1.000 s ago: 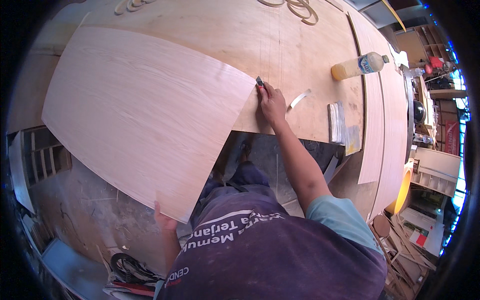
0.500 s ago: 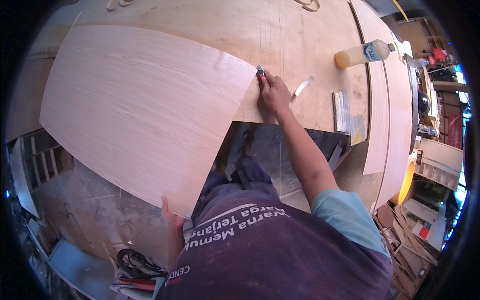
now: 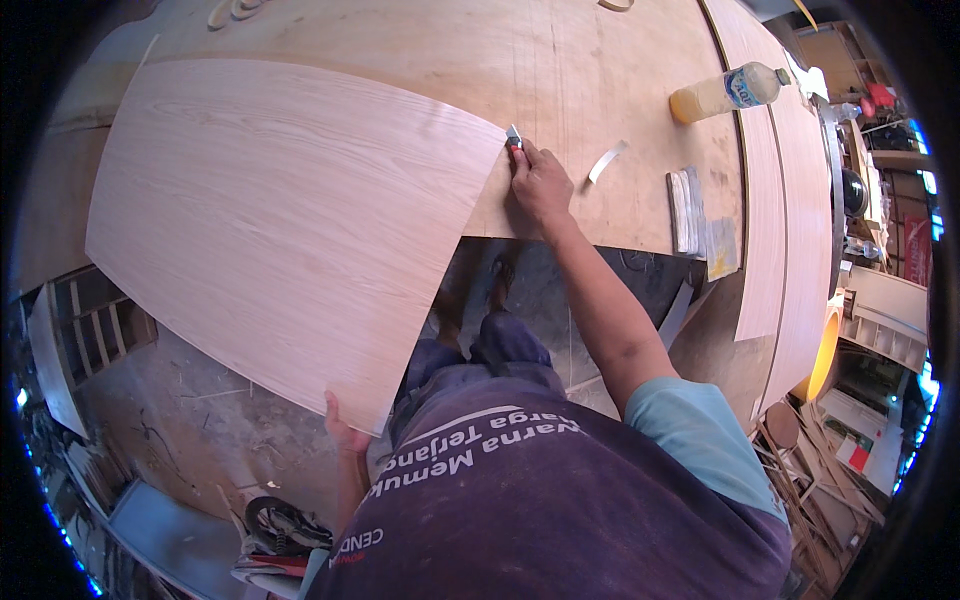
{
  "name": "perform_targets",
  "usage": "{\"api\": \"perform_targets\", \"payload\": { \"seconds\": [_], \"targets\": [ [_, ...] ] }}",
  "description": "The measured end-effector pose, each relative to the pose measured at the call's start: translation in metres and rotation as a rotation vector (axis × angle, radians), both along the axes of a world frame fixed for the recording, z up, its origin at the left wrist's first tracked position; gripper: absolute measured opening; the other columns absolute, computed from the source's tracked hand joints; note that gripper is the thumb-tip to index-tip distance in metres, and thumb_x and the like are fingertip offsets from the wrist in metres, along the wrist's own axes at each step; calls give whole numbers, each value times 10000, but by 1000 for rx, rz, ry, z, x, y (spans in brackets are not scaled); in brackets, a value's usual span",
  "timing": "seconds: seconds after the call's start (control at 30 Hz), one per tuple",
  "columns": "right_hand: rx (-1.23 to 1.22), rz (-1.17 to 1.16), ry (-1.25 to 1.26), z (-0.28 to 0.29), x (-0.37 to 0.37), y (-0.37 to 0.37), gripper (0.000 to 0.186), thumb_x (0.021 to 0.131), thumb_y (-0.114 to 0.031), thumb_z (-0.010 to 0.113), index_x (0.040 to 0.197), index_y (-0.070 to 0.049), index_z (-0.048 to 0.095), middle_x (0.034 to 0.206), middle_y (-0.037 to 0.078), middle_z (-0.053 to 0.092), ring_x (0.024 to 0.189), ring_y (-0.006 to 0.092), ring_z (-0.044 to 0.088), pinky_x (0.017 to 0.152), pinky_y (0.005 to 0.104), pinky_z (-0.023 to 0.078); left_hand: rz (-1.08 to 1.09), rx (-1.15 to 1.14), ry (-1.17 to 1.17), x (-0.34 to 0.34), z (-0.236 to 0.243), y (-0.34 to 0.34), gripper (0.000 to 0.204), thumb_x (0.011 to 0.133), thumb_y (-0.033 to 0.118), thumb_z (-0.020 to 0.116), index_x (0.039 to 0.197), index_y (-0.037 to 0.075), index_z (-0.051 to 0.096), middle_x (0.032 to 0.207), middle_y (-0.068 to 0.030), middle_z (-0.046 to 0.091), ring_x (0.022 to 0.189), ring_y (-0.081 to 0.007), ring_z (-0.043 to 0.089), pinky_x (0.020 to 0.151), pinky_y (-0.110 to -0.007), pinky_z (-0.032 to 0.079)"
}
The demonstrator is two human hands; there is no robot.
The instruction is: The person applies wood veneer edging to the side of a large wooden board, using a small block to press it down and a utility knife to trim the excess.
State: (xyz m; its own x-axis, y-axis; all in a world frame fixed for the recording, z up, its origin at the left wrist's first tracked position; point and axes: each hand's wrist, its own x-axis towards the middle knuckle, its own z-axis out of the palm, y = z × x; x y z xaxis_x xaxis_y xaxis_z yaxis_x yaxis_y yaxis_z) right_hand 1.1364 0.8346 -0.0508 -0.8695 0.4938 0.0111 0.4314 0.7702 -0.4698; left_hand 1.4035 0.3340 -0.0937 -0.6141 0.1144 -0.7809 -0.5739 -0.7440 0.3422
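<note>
A large pale wood-grain panel (image 3: 280, 220) lies partly on the workbench (image 3: 600, 60), and its near end juts out over the bench edge towards my body. My left hand (image 3: 346, 425) grips the near corner of this panel, thumb on top and the other fingers hidden beneath. At the panel's far right corner my right hand (image 3: 543, 185) is closed around a red-handled utility knife (image 3: 515, 138). The knife's blade points away from me, right at the corner; whether it touches the panel I cannot tell.
Right of my right hand lie a curled pale strip (image 3: 606, 162), a bottle on its side with yellowish liquid (image 3: 730, 92) and a stack of light flat pieces (image 3: 686, 212). Long boards (image 3: 765, 230) stand further right. Curled strips (image 3: 232, 12) lie at the far left.
The view has shifted slightly. My right hand stays at the panel's corner with the knife, and my left hand keeps its hold on the near corner.
</note>
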Motion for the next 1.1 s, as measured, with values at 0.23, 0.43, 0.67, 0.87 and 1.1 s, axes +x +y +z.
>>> {"api": "perform_targets", "payload": {
  "seconds": [0.23,0.43,0.67,0.87,1.1],
  "targets": [
    [-2,-27,0,0,4,-7,344,1085,-403,538,1328,-229,706,974,137,693,926,362,710,788,496,554,-14,80,18,0,-4,-6,768,1106,581,430,1604,0,375,1586,-216,504,1451,-404,500,1214,-557,407],
    [-11,-46,-25,-1,7,-13,354,1095,-414,508,1315,-213,700,998,152,696,939,374,714,801,510,558,-35,25,26,-2,2,-3,789,1083,597,481,1606,14,388,1590,-209,503,1447,-400,502,1213,-566,403],
    [-29,-76,-59,3,10,-22,393,1090,-416,523,1387,-228,698,1006,143,705,961,355,712,823,488,557,-27,0,-7,-4,6,0,769,1097,586,445,1618,25,368,1588,-208,503,1446,-402,505,1204,-563,418],
    [-3,-69,-23,-5,19,-24,381,1088,-416,523,1364,-214,691,1000,166,698,931,386,725,787,527,570,-43,9,-16,-4,0,-3,771,1092,588,455,1624,38,366,1602,-200,492,1458,-397,494,1210,-564,413],
    [-2,-33,15,-3,38,-40,367,1054,-385,602,1333,-176,719,965,152,679,895,361,719,743,511,573,-64,-15,-13,-3,-1,-7,778,1087,587,479,1631,43,361,1604,-195,493,1465,-386,488,1217,-560,405]
  ]
}}
